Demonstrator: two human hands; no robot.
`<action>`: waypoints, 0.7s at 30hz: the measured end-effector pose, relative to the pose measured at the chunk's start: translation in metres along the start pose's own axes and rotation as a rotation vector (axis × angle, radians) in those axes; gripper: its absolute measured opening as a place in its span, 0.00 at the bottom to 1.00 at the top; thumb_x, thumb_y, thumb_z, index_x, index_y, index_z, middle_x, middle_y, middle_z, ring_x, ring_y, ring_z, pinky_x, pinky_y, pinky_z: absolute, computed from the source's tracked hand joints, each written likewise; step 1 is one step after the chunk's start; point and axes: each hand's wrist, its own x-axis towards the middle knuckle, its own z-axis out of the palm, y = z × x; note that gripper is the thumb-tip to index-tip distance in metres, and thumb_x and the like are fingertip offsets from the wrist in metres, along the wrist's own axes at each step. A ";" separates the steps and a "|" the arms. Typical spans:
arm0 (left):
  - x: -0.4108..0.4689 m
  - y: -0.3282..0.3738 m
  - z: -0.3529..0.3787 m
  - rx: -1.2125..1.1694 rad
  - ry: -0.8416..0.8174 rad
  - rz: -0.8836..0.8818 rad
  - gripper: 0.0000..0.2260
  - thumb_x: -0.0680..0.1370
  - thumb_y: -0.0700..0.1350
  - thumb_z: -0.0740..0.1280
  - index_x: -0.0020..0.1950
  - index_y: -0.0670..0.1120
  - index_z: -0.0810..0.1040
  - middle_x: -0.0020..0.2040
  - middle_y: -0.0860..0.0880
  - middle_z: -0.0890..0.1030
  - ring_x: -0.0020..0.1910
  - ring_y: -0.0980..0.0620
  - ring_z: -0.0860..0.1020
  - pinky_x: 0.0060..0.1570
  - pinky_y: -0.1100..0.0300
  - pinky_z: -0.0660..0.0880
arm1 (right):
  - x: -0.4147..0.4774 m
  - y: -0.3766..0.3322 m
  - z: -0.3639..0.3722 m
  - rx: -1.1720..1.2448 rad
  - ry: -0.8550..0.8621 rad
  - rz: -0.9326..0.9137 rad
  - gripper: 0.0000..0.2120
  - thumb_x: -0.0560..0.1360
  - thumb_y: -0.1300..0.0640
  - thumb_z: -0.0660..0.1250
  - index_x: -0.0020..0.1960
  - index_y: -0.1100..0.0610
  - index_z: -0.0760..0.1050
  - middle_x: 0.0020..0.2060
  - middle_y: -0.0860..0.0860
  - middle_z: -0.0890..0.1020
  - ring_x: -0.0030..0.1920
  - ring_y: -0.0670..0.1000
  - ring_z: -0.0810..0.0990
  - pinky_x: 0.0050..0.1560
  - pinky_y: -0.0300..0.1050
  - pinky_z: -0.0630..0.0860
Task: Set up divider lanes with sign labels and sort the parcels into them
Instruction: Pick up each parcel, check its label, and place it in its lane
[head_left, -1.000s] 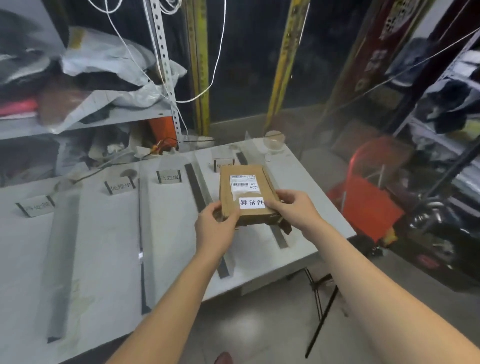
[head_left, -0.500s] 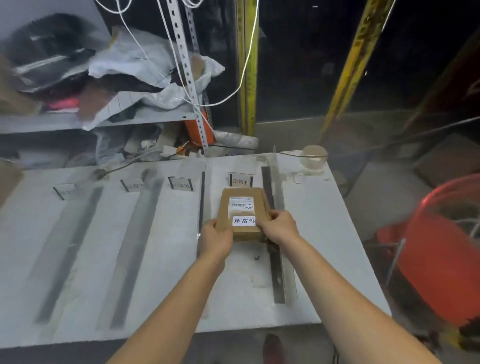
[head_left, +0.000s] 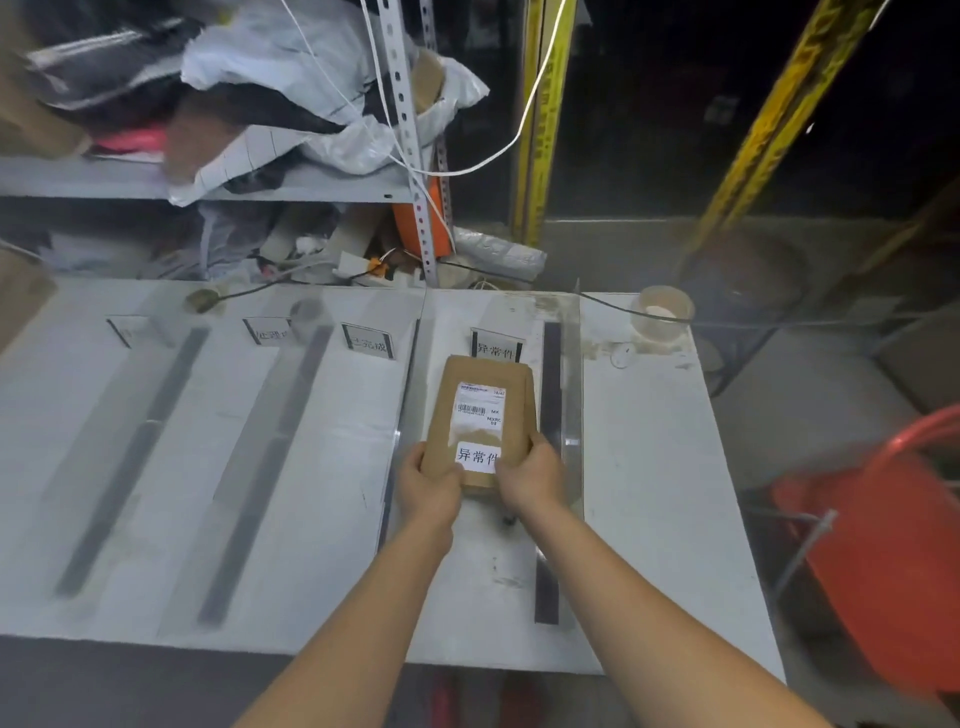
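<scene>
Your brown parcel (head_left: 480, 415), stickered 异常件, points lengthwise down the lane between the left divider (head_left: 407, 395) and right divider (head_left: 550, 395), its far end near the matching sign label (head_left: 497, 347).

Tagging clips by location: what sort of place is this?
Probably a parcel sorting room: white table split into lanes by dark divider strips, brown cardboard parcel with barcode label, metal shelf piled with plastic bags.

White table (head_left: 649, 519) — four dark divider strips (head_left: 130, 457), four sign labels (head_left: 369, 340), one pale round container (head_left: 665, 312) far right.
</scene>
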 end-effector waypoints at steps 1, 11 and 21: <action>0.003 -0.002 0.001 0.005 0.021 -0.001 0.14 0.74 0.32 0.68 0.55 0.46 0.76 0.44 0.53 0.80 0.39 0.58 0.78 0.33 0.67 0.71 | -0.001 0.002 0.002 0.041 0.019 0.007 0.16 0.72 0.60 0.68 0.60 0.54 0.77 0.53 0.51 0.83 0.54 0.57 0.82 0.51 0.48 0.80; 0.010 -0.004 0.003 0.215 -0.136 0.197 0.19 0.73 0.34 0.70 0.60 0.50 0.75 0.53 0.52 0.81 0.52 0.51 0.80 0.46 0.64 0.74 | -0.005 0.001 0.008 0.075 0.075 0.006 0.22 0.74 0.64 0.70 0.67 0.57 0.74 0.58 0.52 0.82 0.57 0.55 0.81 0.57 0.45 0.77; 0.000 0.059 -0.061 0.281 -0.229 0.446 0.29 0.75 0.44 0.74 0.74 0.46 0.69 0.69 0.53 0.74 0.68 0.56 0.72 0.66 0.65 0.66 | -0.026 -0.050 -0.015 0.058 0.005 -0.217 0.22 0.75 0.59 0.71 0.68 0.56 0.74 0.56 0.50 0.81 0.48 0.48 0.79 0.36 0.26 0.70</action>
